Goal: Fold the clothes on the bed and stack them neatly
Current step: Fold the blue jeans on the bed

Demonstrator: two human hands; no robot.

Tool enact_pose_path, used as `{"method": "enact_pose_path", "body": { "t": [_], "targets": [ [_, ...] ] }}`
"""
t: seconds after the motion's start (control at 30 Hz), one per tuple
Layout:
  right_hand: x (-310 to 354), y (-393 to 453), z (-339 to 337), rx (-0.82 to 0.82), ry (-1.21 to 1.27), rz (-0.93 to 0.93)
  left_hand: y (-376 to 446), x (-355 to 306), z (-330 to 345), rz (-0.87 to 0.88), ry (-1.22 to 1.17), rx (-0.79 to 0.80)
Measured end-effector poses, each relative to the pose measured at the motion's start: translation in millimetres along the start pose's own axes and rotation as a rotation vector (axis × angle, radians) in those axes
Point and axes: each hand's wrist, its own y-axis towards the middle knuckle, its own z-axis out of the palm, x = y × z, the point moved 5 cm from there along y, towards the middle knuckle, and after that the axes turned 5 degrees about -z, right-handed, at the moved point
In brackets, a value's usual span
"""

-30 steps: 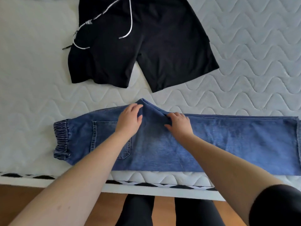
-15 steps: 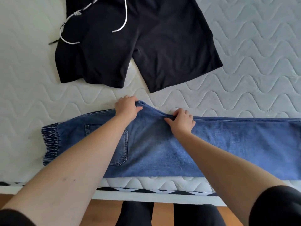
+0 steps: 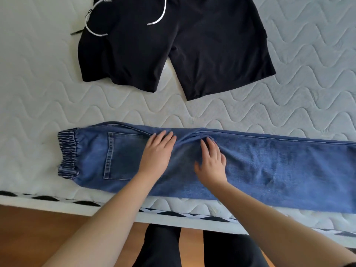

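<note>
Blue denim jeans (image 3: 250,170) lie along the near edge of the bed, folded lengthwise so one leg covers the other. The gathered elastic waistband (image 3: 68,153) is at the left end; the legs run off the right side of the view. A stitched rear patch pocket (image 3: 123,156) faces up, just right of the waistband. The denim is darker around the seat and paler, more washed, toward the legs. The far edge is a straight seam line. The fabric bunches into several creases at the crotch area, between the two hands.

Left hand (image 3: 157,154): palm down on the jeans at the right edge of the pocket, fingers straight and close together, pressing flat, gripping nothing. Right hand (image 3: 212,162): palm down just right of the creases, fingers straight and slightly spread, thumb out to the left, also pressing flat. The hands are near each other but apart.

White quilted mattress (image 3: 48,93) with a wavy stitch pattern carries both garments. Black fabric shorts (image 3: 192,45) lie flat, well apart from the jeans on the far side, legs pointing toward the camera. A white drawstring cord (image 3: 162,14) curls over the shorts near the waist; the top of the shorts is cut off by the frame.

A black-and-white patterned trim (image 3: 192,215) runs along the mattress edge. Below it, brown wooden floor (image 3: 38,228) and the person's dark trouser legs (image 3: 161,247). Nothing lies on the jeans besides the hands.
</note>
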Motion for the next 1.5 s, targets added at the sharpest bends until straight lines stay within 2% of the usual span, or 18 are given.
{"method": "enact_pose_path", "body": {
  "t": [0.1, 0.17, 0.3, 0.47, 0.6, 0.7, 0.83, 1.0, 1.1, 1.23, 1.5],
  "targets": [
    [-1.7, -5.0, 7.0, 0.033, -0.095, -0.018, -25.1, -1.3, 35.4, -0.060, 0.063, 0.178],
    [6.7, -3.9, 2.2, -0.056, -0.098, -0.044, -31.0, 1.3, 44.6, -0.082, 0.095, 0.206],
    [41.9, 9.7, -7.4, -0.300, -0.040, -0.253, -31.6, 10.7, 42.9, -0.068, 0.174, 0.186],
    [69.1, 47.2, 24.2, -0.063, -0.139, -0.339, -46.8, 22.3, 43.2, -0.103, 0.163, 0.184],
    [31.5, 45.3, 33.3, 0.009, -0.304, -0.423, -49.6, 23.9, 50.0, -0.134, 0.158, 0.230],
    [-29.1, 41.7, 17.5, -0.016, -0.399, -0.321, -46.8, 31.5, 56.7, -0.135, 0.204, 0.310],
    [-100.0, 25.8, -10.1, -0.036, -0.369, -0.103, -43.2, 33.4, 64.1, -0.153, 0.204, 0.400],
    [-122.3, 15.1, -19.6, 0.012, -0.376, -0.058, -38.5, 22.2, 55.7, -0.199, 0.208, 0.510],
    [-123.2, 5.7, -27.1, 0.035, -0.358, -0.015, -27.7, -4.8, 31.4, -0.214, 0.213, 0.458],
    [-141.3, -15.7, -40.6, 0.050, -0.304, 0.094, -17.6, -36.1, 6.7, -0.125, 0.218, 0.334],
    [-213.7, -64.6, -75.8, -0.078, -0.106, 0.256, -0.1, -86.1, 4.1, -0.032, 0.230, 0.271]
  ]
}}
